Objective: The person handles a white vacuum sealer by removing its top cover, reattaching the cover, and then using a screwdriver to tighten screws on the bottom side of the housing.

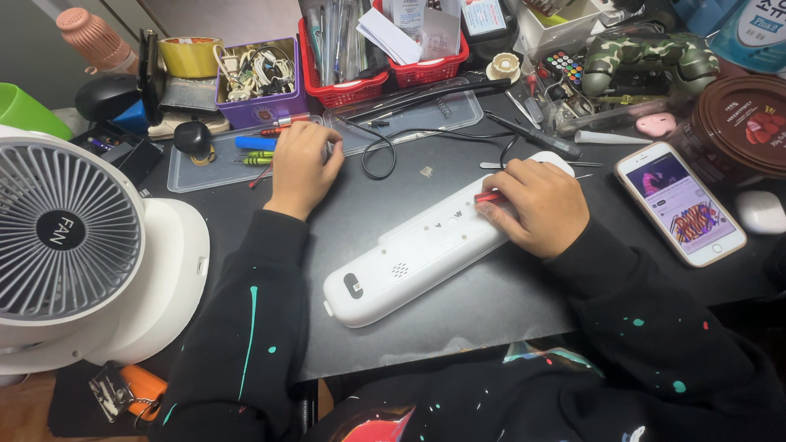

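White elongated plastic housing lies diagonally on the black surface, underside up, in one piece; shell not yet separated. Right hand rests on its upper end, fingers curled closed around a red-handled tool, probably a small screwdriver, tip hidden under the hand and pressed to the housing. No loose screws are discernible, so progress looks early. Left hand reaches to the clear tray of small tools, fingers bent down onto something there; whether they grip it I cannot tell. Phone lies to the right, white fan to the left.
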